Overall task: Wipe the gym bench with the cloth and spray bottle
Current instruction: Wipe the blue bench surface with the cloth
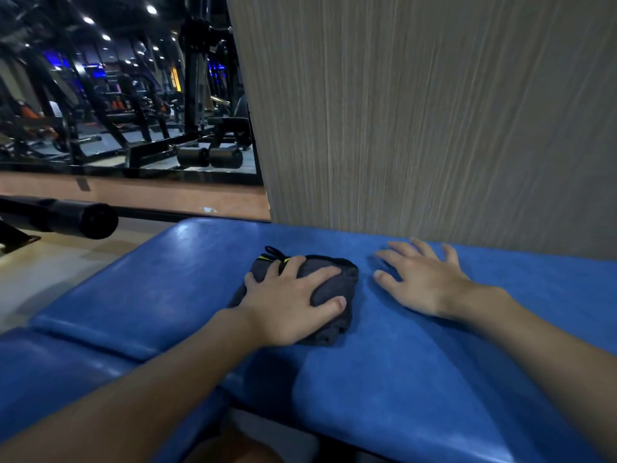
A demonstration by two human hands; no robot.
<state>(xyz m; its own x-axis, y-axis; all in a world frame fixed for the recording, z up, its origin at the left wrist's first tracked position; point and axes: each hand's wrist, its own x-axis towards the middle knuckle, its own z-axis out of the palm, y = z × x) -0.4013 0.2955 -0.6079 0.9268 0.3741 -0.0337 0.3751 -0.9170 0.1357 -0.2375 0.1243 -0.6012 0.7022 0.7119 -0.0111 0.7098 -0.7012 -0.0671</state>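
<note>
"Much of the cloth (349,282) is hidden, yes?"

"Most of it. The left hand (290,302) lies on top, so only its right side, a strip at the near end and a far corner with a black loop show. It's dark grey and bunched, lying on the blue padded surface (400,379), nearer the far edge than the near one."

"How does that hand sit?"

"Palm down, fingers bent over the bundle, forefinger and thumb wrapped round a raised fold. The forearm runs off the bottom left."

"And the other?"

"The right hand (424,282) is just beside the cloth, not touching it, fingers straight and fanned out, palm down close to the far edge. It holds nothing. I cannot tell whether it presses the padding or hangs just above it."

"What's cut off?"

"The surface itself: its right end and near edge run out of view. A seam (100,339) splits the padding toward the left end. Behind the far edge stands a wood-grain panel (434,111), streaked with blur. Left of it, dark gym machines (133,105) are too dim to sort out."
</note>
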